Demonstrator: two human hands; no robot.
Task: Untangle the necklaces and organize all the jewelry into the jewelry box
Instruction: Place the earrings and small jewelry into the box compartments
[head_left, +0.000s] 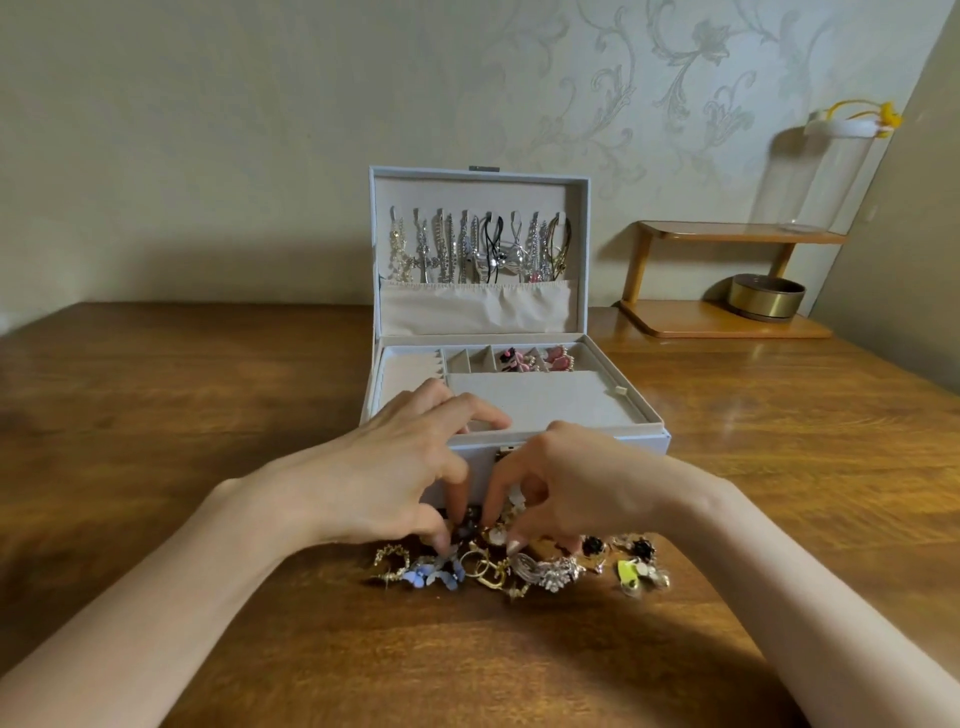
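A white jewelry box (644, 415) stands open on the wooden table (208, 415). Several necklaces (478, 249) hang from hooks inside its raised lid. Pink earrings (535, 358) lie in one rear compartment. In front of the box lies a pile of jewelry (498, 566): gold rings, blue flower pieces, black flower earrings, a yellow-green piece. My left hand (395, 467) and my right hand (566, 483) both reach down into the pile, fingertips pinching small pieces close together. What exactly each holds is hidden by the fingers.
A wooden two-tier shelf (727, 322) stands at the back right with a brass round tin (763, 296) on its base and a clear tall container (821, 176) on top. A patterned wall is behind the box.
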